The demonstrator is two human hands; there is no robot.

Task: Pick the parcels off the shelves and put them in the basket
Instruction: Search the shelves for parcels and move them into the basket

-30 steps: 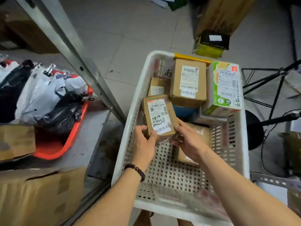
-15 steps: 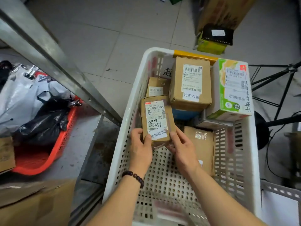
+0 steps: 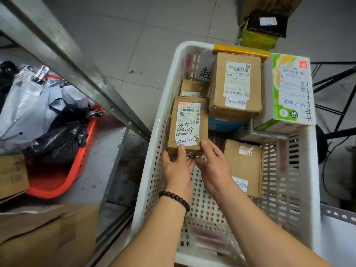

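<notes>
A white perforated basket (image 3: 158, 143) stands on the floor in front of me. Both hands hold a small brown parcel (image 3: 187, 124) with a white label against the basket's left wall. My left hand (image 3: 178, 166) grips its near left corner, thumb on the label. My right hand (image 3: 212, 166) holds the near right corner. Other parcels lie in the basket: a taller brown box (image 3: 235, 85), a green and white box (image 3: 289, 93), a flat brown box (image 3: 244, 166) and a small one (image 3: 192, 88) behind the held parcel.
A grey metal shelf post (image 3: 73, 60) slants across the left. On the shelf sit an orange tray (image 3: 63, 176) with white and black bags (image 3: 38, 116) and cardboard boxes (image 3: 48, 239). A black tripod (image 3: 337, 105) stands to the right; a box (image 3: 264, 29) lies beyond the basket.
The parcel in both hands has gone lower and further left into the basket, now level beside the left wall. The view has moved closer over the basket.
</notes>
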